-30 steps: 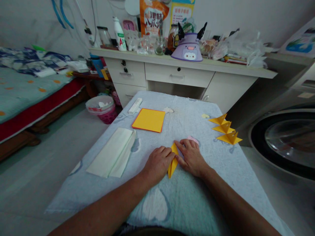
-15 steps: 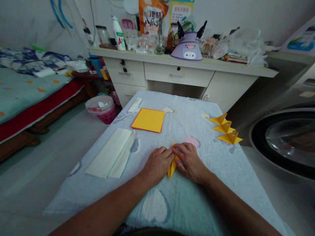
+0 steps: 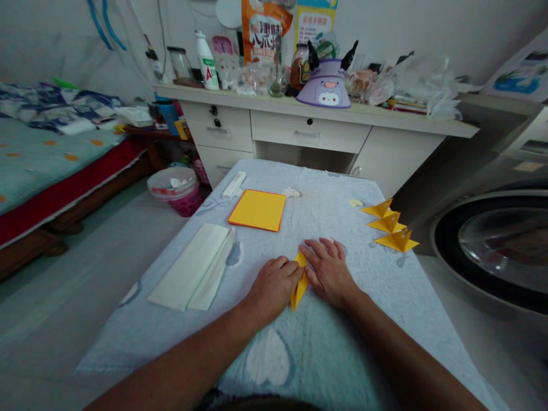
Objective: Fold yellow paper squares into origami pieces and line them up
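Observation:
A folded yellow paper piece (image 3: pixel 299 285) lies on the light blue cloth of the table (image 3: pixel 325 354), between my two hands. My left hand (image 3: pixel 274 285) rests on its left side with fingers curled, pressing the paper down. My right hand (image 3: pixel 327 268) lies flat on its right side, fingers stretched out and together. Most of the paper is hidden under the hands. A stack of yellow square sheets (image 3: pixel 258 209) sits further back on the table. Three finished folded yellow shapes (image 3: pixel 389 225) stand in a row at the right edge.
A folded white cloth (image 3: pixel 194 273) lies at the table's left. A white stick-like object (image 3: pixel 234 184) sits at the back left. Behind stands a cluttered desk (image 3: pixel 317 123); a bed (image 3: pixel 47 165) is left, a pink bin (image 3: pixel 176 188) beside it, a washing machine door (image 3: pixel 496 245) right.
My right hand slid forward over the paper and flattened, its fingers now stretched out and covering the pink patch on the cloth. The left hand has barely moved.

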`<state>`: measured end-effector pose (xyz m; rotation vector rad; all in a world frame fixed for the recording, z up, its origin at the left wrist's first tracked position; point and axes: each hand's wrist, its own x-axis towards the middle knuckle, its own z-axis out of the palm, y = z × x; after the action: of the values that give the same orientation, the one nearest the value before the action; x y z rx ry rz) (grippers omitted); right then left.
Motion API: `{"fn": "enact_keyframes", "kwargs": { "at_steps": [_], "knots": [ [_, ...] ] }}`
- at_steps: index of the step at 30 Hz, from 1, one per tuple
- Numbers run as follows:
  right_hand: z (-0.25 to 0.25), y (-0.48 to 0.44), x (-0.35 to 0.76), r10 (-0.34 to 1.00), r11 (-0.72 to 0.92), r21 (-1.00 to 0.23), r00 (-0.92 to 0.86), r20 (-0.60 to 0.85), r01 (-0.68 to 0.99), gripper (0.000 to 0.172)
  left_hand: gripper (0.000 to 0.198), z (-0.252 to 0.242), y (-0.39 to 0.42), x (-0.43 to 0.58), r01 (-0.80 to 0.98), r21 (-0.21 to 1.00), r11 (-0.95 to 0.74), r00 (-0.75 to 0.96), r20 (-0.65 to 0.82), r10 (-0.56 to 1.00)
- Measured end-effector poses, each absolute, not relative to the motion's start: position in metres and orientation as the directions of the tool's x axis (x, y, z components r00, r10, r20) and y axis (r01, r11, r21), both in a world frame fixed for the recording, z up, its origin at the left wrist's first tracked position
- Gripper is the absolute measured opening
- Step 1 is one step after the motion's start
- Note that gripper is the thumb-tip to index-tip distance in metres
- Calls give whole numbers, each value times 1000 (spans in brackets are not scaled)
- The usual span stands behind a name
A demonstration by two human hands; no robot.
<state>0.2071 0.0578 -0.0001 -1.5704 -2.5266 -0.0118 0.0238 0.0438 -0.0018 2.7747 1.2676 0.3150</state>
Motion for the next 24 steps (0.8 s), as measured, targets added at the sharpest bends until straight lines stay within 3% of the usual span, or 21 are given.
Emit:
{"fn": "enact_keyframes", "kwargs": {
  "at_steps": [5,9,13,17,24],
  "knots": [
    [-8,58,208,907,410,-45,-402,127,911,54,19,-2,44,25,741,161,-652,636,146,758],
    [-10,60,212,917,382,-116,-360,174,917,58,19,-4,43,23,737,187,-650,625,179,760],
    [-6,57,217,912,379,-264,-311,268,887,36,18,-5,44,20,713,257,-652,620,204,758],
    [-2,49,215,926,356,-324,-284,249,876,12,19,-8,44,18,684,352,-639,578,273,769],
    [1,41,205,936,342,-297,-295,193,891,17,20,-5,46,16,688,513,-513,423,291,858]
  ]
}}
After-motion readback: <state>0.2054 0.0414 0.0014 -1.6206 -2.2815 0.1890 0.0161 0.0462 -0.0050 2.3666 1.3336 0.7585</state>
